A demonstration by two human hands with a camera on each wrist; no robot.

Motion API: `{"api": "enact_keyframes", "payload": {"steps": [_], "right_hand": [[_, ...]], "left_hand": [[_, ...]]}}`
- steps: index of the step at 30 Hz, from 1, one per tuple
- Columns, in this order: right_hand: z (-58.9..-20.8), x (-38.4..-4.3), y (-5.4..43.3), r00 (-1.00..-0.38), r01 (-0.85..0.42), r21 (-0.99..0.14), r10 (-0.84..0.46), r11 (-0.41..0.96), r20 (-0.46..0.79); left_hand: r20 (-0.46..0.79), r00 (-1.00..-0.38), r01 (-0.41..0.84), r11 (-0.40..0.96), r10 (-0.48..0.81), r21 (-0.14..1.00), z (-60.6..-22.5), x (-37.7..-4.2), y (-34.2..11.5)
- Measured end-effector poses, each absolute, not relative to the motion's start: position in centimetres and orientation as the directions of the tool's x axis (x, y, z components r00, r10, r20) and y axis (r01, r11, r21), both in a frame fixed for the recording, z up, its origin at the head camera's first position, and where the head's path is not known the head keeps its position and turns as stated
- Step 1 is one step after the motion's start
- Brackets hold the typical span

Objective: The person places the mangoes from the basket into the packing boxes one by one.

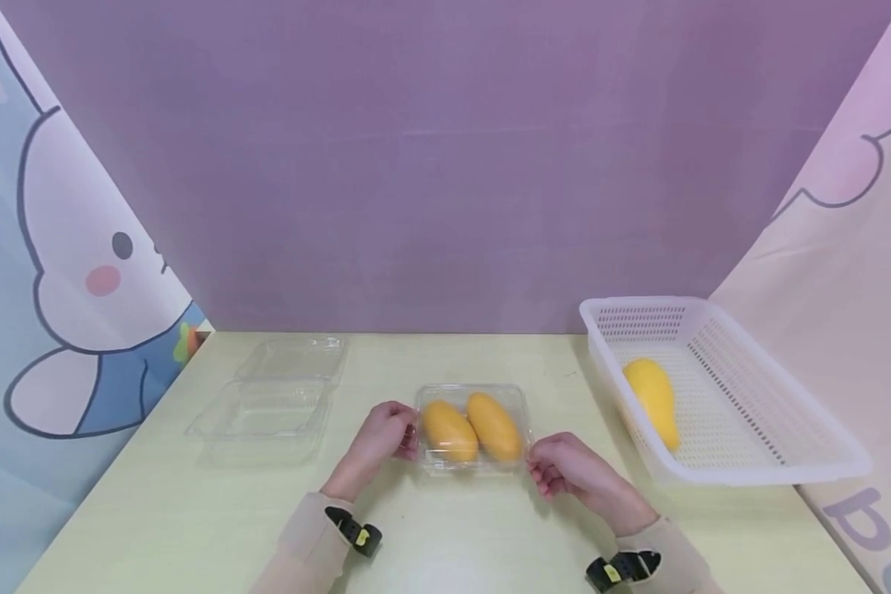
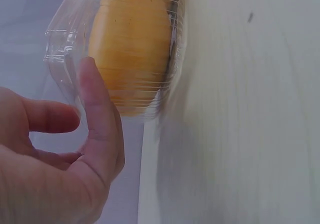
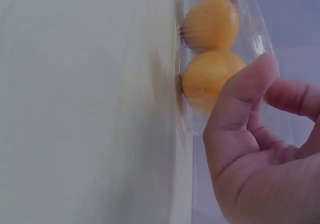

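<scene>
In the head view, a clear plastic clamshell box (image 1: 516, 398) sits at the middle of the table with two yellow-orange mangoes (image 1: 450, 431) (image 1: 494, 426) side by side inside. My left hand (image 1: 386, 433) pinches the box's left edge near its front corner between thumb and fingers. On the opposite side my right hand (image 1: 570, 464) pinches the right front corner. Up close in the left wrist view, the ribbed wall and rim of the box (image 2: 64, 46) stand beside the index finger. The right wrist view shows thumb and index finger at the rim, partly covering one mango (image 3: 205, 81).
A second clear clamshell box (image 1: 267, 404) stands unfolded on the left of the table. To the right is a white perforated basket (image 1: 780, 474) with one yellow mango (image 1: 652, 400) lying against its left wall. A purple backdrop (image 1: 445, 181) rises behind the table's far edge.
</scene>
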State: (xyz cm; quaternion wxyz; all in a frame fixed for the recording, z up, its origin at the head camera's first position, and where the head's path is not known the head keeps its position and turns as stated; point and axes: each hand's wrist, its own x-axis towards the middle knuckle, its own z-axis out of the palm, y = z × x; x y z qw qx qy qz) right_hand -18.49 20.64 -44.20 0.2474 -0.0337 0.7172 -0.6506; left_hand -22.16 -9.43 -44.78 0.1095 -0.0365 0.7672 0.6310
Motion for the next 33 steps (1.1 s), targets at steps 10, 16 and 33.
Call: {"api": "enact_keyframes", "payload": {"steps": [10, 16, 33], "right_hand": [[-44.3, -18.8, 19.9, -0.903, 0.293, -0.949, -0.292, 0.118, -0.315], [-44.1, -19.0, 19.7, -0.914, 0.291, -0.949, -0.256, 0.122, -0.314], [-44.1, -19.8, 20.2, -0.928, 0.304, -0.942, -0.180, 0.142, -0.326]], "left_hand": [[-0.259, -0.959, -0.216, 0.291, 0.118, 0.932, -44.2, -21.4, -9.7], [-0.289, -0.940, -0.218, 0.329, 0.183, 0.919, -43.7, -20.6, -10.0], [-0.291, -0.930, -0.212, 0.319, 0.224, 0.924, -43.9, -20.7, -8.0]]}}
